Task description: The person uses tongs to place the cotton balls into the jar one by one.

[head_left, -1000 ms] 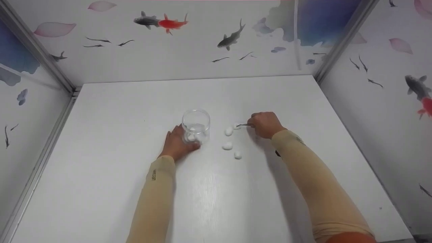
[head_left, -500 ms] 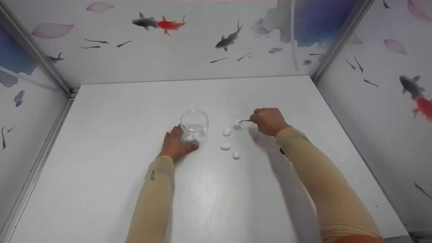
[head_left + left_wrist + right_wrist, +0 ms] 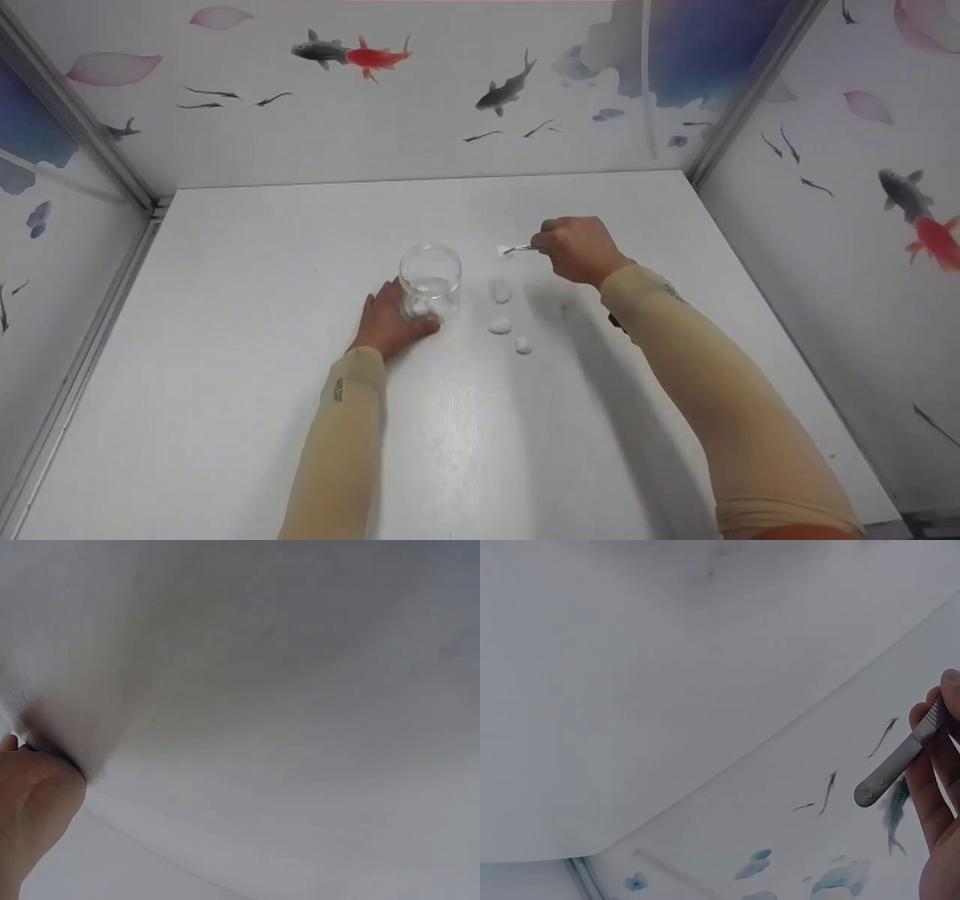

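My left hand [image 3: 390, 322] holds a clear jar [image 3: 450, 289] from its left side, thumb at the front near the base. Several white cotton balls [image 3: 421, 307] lie inside the jar. In the left wrist view, only part of that hand [image 3: 37, 806] shows at the left edge. My right hand [image 3: 581, 249] pinches metal tweezers [image 3: 523, 247], whose handle end shows in the right wrist view. At the tweezers' tips hangs a white cotton ball [image 3: 502, 251], above the table and to the right of the jar. Three more white cotton balls [image 3: 500, 325] lie on the table below it.
The white table [image 3: 225, 420] is enclosed by a back wall [image 3: 337, 142] and side walls printed with fish and petals. A metal frame strip [image 3: 124, 169] runs along the left corner. Both forearms wear beige sleeves [image 3: 337, 442].
The tweezers have lifted one cotton ball off the table. My right hand has risen and then moved left toward the jar with it. The left hand stays on the jar.
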### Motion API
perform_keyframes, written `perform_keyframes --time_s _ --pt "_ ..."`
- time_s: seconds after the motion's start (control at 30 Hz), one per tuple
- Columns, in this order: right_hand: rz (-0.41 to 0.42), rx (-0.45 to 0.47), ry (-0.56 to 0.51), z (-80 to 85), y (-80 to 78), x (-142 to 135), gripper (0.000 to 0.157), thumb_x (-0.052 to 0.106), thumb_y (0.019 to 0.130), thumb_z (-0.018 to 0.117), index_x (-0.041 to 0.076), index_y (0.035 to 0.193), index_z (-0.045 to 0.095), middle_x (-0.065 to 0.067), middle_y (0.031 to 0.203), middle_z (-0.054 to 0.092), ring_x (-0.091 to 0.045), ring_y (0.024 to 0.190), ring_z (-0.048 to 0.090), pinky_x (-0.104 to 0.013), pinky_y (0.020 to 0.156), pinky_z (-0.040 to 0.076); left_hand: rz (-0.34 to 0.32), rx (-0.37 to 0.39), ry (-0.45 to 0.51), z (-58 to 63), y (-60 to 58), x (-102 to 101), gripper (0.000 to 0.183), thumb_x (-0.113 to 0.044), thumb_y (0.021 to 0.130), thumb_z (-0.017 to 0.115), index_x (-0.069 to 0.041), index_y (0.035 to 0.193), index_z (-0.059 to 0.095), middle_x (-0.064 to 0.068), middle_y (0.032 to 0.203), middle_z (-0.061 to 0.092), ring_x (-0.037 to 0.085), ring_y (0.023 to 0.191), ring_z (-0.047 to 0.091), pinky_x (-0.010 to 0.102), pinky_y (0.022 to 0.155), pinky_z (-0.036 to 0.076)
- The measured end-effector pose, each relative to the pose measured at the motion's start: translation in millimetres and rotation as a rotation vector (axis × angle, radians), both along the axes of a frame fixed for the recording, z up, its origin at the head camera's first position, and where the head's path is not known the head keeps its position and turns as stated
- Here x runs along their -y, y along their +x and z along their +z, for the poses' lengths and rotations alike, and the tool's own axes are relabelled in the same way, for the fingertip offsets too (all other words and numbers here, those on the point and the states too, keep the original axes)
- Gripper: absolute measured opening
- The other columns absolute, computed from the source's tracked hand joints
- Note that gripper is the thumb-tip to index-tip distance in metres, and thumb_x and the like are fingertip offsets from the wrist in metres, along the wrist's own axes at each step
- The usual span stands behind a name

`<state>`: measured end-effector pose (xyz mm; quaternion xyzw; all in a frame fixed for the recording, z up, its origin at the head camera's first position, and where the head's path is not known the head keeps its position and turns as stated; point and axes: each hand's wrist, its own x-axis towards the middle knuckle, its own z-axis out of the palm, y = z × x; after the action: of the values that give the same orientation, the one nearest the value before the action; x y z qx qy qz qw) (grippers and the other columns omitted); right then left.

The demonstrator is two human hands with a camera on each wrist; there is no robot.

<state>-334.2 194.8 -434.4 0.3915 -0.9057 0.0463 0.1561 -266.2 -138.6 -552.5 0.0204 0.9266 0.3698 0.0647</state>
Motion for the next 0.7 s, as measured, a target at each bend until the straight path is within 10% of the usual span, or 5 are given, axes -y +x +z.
perform_keyframes --time_s 0.7 --pt "0.200 -0.026 0.000 2.5 8.5 80 0.020 0.000 0.087 0.068 0.012 0.097 0.080 -0.003 0.086 0.071 -0.020 0.073 0.067 -0.037 0.059 0.058 0.010 -0.012 -0.017 0.9 -3.5 -2 0.108 -0.053 0.072 0.085 -0.011 0.155 0.031 0.010 0.150 0.044 0.027 0.143 0.031 0.044 0.123 0.000"
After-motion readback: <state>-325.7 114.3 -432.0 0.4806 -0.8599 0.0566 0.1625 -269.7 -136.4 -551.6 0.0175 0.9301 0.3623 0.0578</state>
